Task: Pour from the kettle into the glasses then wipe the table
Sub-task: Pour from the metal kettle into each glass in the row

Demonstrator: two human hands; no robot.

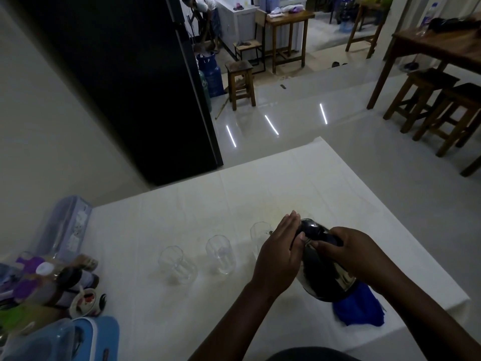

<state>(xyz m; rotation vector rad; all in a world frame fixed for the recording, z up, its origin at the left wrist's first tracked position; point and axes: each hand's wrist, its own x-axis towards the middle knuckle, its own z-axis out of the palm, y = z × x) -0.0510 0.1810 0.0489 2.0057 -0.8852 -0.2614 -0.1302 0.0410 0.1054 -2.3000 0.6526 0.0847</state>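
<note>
Overhead, the head camera looks down on a white tabletop (182,220) in dim light. A dark, shiny kettle (325,264) is held above it, tilted toward the left with its lid end near a glass. The right hand (348,252) has its grip wrapped around the black handle at the top of the kettle, fingers curled tight on it. The left hand (279,254) lies with flat, straight fingers against the kettle's left side and lid, thumb resting on the lid; its grip is spread, pressing rather than clasping.

Three clear glasses stand in a row on the tabletop. The right glass (259,237) is just beside the kettle's spout and partly hidden behind the left hand; whether liquid flows cannot be told. The middle glass (220,254) and the left glass (177,264) stand apart to the left, both upright.

A blue cloth (361,308) lies crumpled on the tabletop beneath the kettle's base, near the right edge. Bottles and containers (44,285) crowd the tabletop's left end. Beyond stands a black fridge (125,82), with wooden stools (240,83) on the glossy floor.
</note>
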